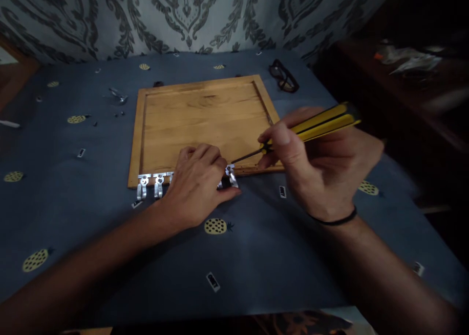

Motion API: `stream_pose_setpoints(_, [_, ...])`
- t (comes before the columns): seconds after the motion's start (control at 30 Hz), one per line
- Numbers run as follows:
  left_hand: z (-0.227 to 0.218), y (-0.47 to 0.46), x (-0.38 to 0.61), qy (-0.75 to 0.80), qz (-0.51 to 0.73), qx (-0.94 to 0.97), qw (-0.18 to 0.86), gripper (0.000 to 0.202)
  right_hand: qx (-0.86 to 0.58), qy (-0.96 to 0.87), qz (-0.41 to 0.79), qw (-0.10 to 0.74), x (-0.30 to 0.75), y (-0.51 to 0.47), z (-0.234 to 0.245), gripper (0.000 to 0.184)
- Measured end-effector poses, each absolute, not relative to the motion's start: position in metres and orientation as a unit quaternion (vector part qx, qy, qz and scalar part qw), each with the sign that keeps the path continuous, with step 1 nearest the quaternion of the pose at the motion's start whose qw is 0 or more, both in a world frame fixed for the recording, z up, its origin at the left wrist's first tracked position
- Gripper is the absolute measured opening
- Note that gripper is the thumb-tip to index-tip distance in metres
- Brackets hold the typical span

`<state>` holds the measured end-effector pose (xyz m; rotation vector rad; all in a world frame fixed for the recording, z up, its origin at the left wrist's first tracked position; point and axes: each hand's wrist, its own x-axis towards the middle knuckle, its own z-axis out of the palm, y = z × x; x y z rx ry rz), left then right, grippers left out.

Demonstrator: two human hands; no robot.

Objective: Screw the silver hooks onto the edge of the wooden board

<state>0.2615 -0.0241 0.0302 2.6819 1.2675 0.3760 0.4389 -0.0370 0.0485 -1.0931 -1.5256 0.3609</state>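
A square wooden board (205, 120) with a raised rim lies on a blue cloth. Several silver metal hooks (150, 183) line its near edge. My left hand (198, 183) is closed over one hook (230, 177) at that edge, pinning it against the board. My right hand (315, 164) grips a yellow-and-black screwdriver (311, 126), whose thin tip rests at the hook beside my left fingers.
The blue cloth (91, 218) has yellow pineapple prints. Small screws and a metal part (117, 96) lie at the back left. Black glasses (284, 76) sit behind the board at right. Patterned wallpaper stands behind; a dark wooden surface (414, 81) with clutter is at right.
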Motion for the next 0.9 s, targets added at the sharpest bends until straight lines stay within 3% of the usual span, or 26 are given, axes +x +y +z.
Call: stream_pose_setpoints(0.9, [0.046, -0.028, 0.261, 0.435, 0.053, 0.896, 0.071, 0.043, -0.497, -0.694, 0.127, 0.506, 0.437, -0.037, 0.042, 0.024])
